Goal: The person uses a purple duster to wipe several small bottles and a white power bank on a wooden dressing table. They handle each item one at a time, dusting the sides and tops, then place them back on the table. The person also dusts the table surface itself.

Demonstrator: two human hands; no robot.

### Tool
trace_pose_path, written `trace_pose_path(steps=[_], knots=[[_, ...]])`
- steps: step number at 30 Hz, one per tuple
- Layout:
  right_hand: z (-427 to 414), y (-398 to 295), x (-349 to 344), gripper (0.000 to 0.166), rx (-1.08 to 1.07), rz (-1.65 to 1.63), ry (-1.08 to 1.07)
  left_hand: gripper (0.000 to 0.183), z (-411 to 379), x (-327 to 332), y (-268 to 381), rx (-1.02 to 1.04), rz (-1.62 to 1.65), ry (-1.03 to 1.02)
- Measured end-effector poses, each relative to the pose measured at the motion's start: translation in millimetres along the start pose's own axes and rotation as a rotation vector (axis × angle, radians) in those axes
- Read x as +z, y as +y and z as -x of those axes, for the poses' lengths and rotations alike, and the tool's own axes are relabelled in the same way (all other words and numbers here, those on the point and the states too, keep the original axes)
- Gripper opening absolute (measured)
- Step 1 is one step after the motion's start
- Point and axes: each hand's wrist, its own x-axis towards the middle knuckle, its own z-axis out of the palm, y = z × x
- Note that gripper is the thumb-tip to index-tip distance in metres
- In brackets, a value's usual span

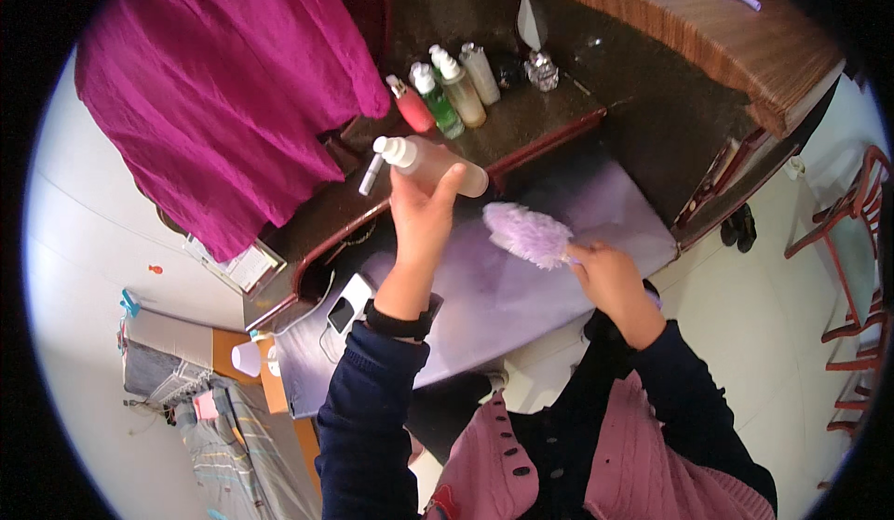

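Note:
Gripped in my left hand (423,216) is a translucent pinkish pump bottle (447,164) with a white top, tilted above the front edge of the dark dresser shelf (482,143). My right hand (609,272) holds a fluffy lilac duster (527,235) by its handle, the head pointing left over the purple-covered table surface (489,310). Behind the bottle stand a red bottle (413,109), a green pump bottle (440,106), a pump bottle of yellowish liquid (464,94) and a clear bottle (482,76). A small white tube (371,175) is beside the held bottle.
A magenta cloth (230,87) drapes over the left side. A faceted glass bottle (543,73) stands farther back. A white device (350,303) with cables lies on the table, near a small lamp (246,359). Red-framed chairs (838,220) are at right.

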Motion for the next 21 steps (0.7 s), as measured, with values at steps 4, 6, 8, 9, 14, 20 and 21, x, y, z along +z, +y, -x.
trace_pose_path(steps=[4, 6, 8, 9, 14, 20, 21], knots=[[18, 1, -9, 0.062, 0.088, -0.112, -0.023, 0.057, -48, 42, -24, 0.069, -0.185, 0.047], [27, 4, -12, 0.067, 0.126, -0.161, -0.05, 0.056, -67, 66, -39, 0.132, -0.196, 0.06], [34, 8, -14, 0.067, 0.156, -0.202, -0.019, 0.061, -90, 84, -52, 0.054, -0.253, 0.05], [37, 10, -15, 0.066, 0.154, -0.215, 0.013, 0.063, -100, 93, -57, -0.006, -0.292, 0.049], [51, 31, -27, 0.047, 0.039, -0.203, 0.115, 0.071, -127, 121, -76, -0.092, -0.54, 0.069], [61, 51, -55, 0.049, 0.048, -0.184, 0.06, 0.073, -145, 137, -89, -0.137, -0.57, 0.08], [60, 54, -59, 0.051, 0.087, -0.175, 0.061, 0.073, -147, 139, -89, -0.137, -0.574, 0.083]])
